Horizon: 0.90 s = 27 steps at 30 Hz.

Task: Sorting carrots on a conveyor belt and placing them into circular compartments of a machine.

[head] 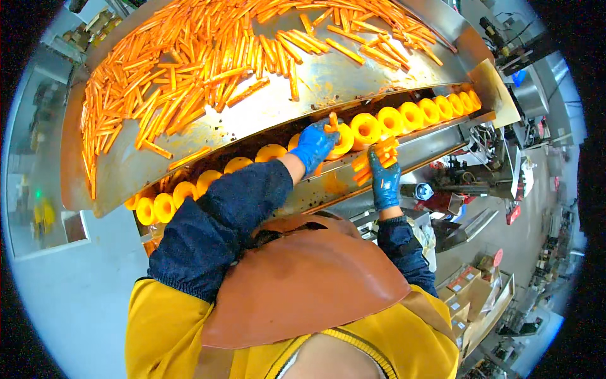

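My left hand (313, 146), in a blue glove, pinches an orange stick (334, 121) at its fingertips. The stick is at the near side of a row of yellow-orange ring-shaped cups (365, 130); whether its lower end is inside a cup cannot be told. To the right and closer to my body, my right hand (386, 182), also gloved in blue, grips a bundle of orange sticks (362, 166). The cups stand side by side in a long trough, and my left hand and sleeve hide several of them.
Beyond the trough, a metal tray (265, 113) carries a large heap of loose orange sticks (213, 61). A narrow metal ledge (331, 182) runs between the cups and my brown apron (307, 284). Cardboard boxes (468, 293) stand on the right, below some machinery.
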{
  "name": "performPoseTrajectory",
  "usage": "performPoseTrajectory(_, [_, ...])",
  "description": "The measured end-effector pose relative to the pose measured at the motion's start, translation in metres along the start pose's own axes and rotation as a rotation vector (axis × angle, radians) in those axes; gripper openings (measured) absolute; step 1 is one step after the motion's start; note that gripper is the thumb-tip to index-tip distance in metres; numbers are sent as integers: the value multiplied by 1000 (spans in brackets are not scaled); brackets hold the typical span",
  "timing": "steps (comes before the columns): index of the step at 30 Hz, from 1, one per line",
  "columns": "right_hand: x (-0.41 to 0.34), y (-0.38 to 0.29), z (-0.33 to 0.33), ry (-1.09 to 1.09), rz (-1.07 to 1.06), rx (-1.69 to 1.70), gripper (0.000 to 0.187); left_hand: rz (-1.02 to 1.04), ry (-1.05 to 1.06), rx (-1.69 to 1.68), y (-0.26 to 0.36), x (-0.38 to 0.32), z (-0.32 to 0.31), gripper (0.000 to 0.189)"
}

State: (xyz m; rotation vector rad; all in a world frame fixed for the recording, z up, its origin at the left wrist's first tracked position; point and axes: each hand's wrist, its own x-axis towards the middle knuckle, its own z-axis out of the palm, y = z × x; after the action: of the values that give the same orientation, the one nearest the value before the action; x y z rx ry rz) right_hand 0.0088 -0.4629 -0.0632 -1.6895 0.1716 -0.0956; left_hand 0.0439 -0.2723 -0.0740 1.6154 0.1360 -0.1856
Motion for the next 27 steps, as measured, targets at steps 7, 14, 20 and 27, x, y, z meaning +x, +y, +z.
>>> performPoseTrajectory(7, [-4,-7,14,-237,73,-54,19,-70,-76,-338,26,-36,-81,29])
performPoseTrajectory(14, [-8,-6,94,-438,-29,-98,22,32,212,-541,20,-85,-135,33])
performPoseTrajectory(20, [-5,-6,100,-570,-355,-706,30,105,146,-409,6,-95,-125,45])
performPoseTrajectory(27, [-11,-29,100,-595,43,3,21,168,479,-554,24,-135,-164,38])
